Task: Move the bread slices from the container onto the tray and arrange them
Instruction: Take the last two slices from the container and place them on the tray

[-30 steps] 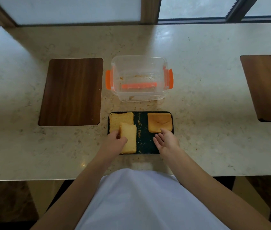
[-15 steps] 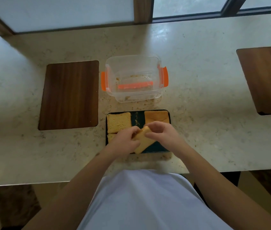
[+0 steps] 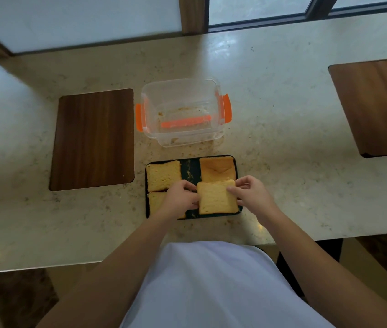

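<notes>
A dark tray (image 3: pixel 189 170) lies on the counter just in front of me. Several bread slices are on it: one at the far left (image 3: pixel 162 175), a browner one at the far right (image 3: pixel 217 168), and one at the near left (image 3: pixel 155 201), mostly hidden under my left hand (image 3: pixel 180 200). A fourth slice (image 3: pixel 216 197) lies over the near right corner, with my left hand gripping its left edge and my right hand (image 3: pixel 250 194) pinching its far right corner. Behind the tray stands the clear container (image 3: pixel 183 110) with orange clips, holding only crumbs.
A dark wooden board (image 3: pixel 93 138) is set into the counter at the left and another (image 3: pixel 377 105) at the right. Crumbs lie between container and tray. The counter's front edge runs just below the tray; a window frame stands behind.
The slice that my left hand held at the tray's near left has been lifted, passed across with both hands, and laid flat at the near right. Another slice now shows at the near left.
</notes>
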